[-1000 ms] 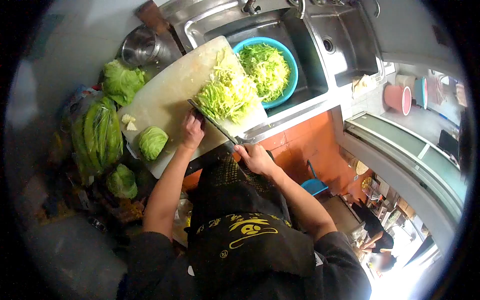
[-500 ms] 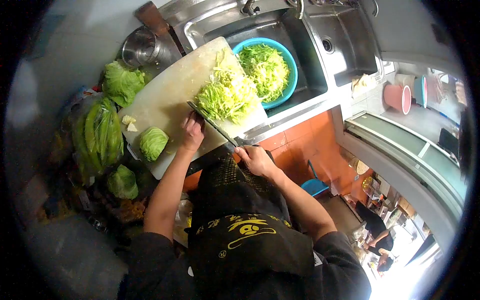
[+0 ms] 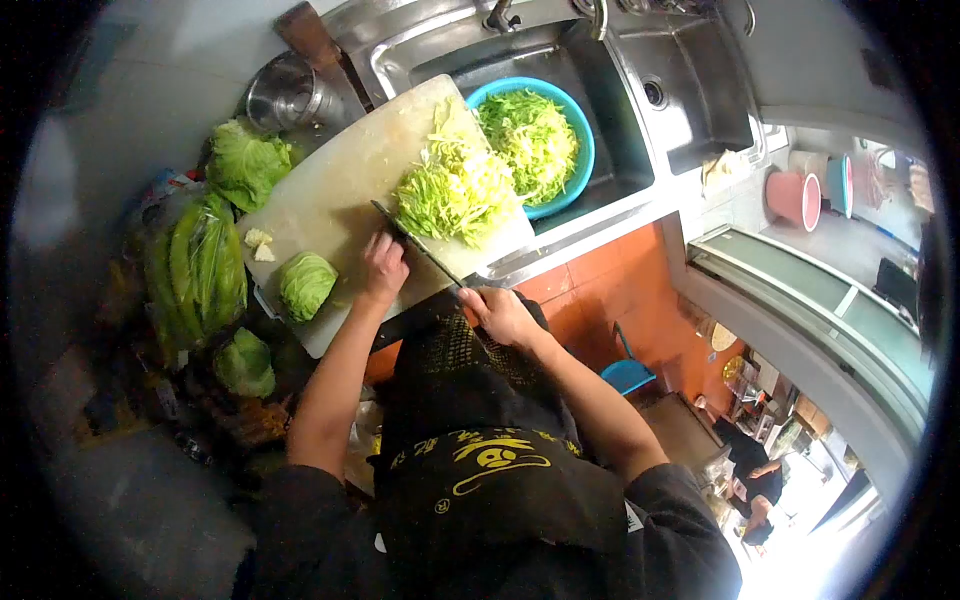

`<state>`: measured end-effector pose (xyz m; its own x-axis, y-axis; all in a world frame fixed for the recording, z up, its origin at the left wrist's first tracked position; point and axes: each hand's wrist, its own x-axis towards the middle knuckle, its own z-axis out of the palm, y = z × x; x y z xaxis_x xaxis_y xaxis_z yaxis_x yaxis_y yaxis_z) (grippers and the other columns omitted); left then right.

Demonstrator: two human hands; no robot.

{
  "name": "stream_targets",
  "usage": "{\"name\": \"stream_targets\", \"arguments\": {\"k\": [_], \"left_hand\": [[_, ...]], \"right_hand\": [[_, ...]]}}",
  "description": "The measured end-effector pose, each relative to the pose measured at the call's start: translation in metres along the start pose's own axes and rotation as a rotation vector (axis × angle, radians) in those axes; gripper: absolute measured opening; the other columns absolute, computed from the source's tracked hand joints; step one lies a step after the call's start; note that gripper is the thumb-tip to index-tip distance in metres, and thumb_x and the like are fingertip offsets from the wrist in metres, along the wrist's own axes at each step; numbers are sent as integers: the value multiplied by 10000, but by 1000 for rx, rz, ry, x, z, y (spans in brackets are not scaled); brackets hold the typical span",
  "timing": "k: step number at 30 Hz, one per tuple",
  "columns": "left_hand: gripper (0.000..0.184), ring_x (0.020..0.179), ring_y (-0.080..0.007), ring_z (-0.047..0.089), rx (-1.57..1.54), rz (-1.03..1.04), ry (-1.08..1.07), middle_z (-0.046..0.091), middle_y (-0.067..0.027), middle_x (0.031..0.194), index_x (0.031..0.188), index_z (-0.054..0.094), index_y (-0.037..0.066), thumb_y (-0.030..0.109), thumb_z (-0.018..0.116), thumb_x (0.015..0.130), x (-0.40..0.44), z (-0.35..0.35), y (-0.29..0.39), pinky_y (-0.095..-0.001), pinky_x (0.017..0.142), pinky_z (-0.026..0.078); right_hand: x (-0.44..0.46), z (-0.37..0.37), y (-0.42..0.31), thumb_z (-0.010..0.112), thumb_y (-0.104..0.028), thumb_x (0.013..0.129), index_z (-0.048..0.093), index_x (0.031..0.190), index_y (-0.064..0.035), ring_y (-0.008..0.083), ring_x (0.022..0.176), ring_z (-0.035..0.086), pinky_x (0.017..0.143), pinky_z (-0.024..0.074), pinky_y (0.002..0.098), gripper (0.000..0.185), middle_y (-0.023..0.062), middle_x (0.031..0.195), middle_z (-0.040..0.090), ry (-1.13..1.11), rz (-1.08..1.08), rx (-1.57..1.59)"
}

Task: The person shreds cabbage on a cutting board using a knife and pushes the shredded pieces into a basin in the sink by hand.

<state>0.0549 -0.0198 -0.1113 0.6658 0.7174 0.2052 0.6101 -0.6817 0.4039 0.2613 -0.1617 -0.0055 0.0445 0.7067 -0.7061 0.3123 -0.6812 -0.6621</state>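
Observation:
My right hand (image 3: 500,316) grips the handle of a knife (image 3: 425,248), whose dark blade lies slantwise over the front of the white cutting board (image 3: 340,180). Close by the blade, on its near side, my left hand (image 3: 384,268) is closed with curled fingers; whatever is under them is hidden. Beyond the blade sits a heap of shredded cabbage (image 3: 455,195). More shreds fill a blue basin (image 3: 586,150) at the board's far right edge. A piece of cabbage (image 3: 307,286) rests on the board to the left, near small pale core scraps (image 3: 259,244).
Left of the board are a leafy cabbage (image 3: 245,168), bagged green vegetables (image 3: 200,270) and another cabbage (image 3: 245,363). A metal bowl (image 3: 285,95) and a cleaver (image 3: 322,50) lie behind. The double sink (image 3: 640,90) runs along the back. Another person (image 3: 750,465) works far right.
The knife and my right hand have shifted slightly left and toward the back. My left hand has moved only a little. The distant person has changed posture.

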Motion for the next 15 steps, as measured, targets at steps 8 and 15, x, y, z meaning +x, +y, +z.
{"name": "stream_targets", "arguments": {"k": [8, 15], "left_hand": [[541, 1059, -439, 587, -211, -196, -26, 553, -237, 1285, 1273, 547, 0, 208, 702, 798, -13, 10, -6, -481, 907, 508], [1364, 1485, -466, 129, -103, -65, -178, 57, -263, 1625, 1571, 87, 47, 597, 858, 590, 46, -6, 19, -587, 1190, 189]], "right_hand": [[-15, -9, -7, 507, -448, 1019, 640, 890, 48, 447, 801, 639, 741, 493, 484, 530, 274, 813, 645, 46, -50, 59], [-50, -22, 19, 520, -308, 1014, 616, 935, 30, 459, 730, 616, 669, 480, 467, 361, 279, 760, 599, 445, 1, 60]]}}
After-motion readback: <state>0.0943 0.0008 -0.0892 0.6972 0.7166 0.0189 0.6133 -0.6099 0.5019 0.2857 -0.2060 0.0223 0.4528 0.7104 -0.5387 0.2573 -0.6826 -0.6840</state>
